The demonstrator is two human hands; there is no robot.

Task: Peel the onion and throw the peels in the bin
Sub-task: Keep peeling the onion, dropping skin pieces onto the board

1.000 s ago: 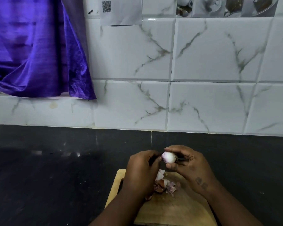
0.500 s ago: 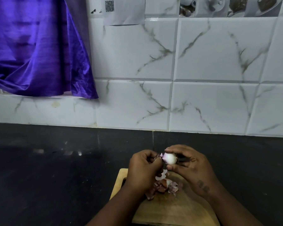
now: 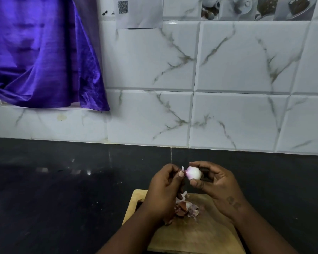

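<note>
A small, mostly peeled onion (image 3: 194,173), white with a pink tip, is held in the air above the far end of a wooden cutting board (image 3: 195,233). It is gripped between the thumb and curled fingers of the right hand (image 3: 216,184), while a strip of skin at its tip is pinched by the left hand (image 3: 163,189). A heap of brown and purple peels (image 3: 186,208) lies on the board, which rests on a dark countertop (image 3: 62,198) backed by marbled white tiles (image 3: 237,70). A purple cloth (image 3: 40,55) hangs at upper left.

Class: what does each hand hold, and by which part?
The right hand grips the onion, fingers on top, thumb beneath. The left hand pinches a peel strip at the onion's pink end.
</note>
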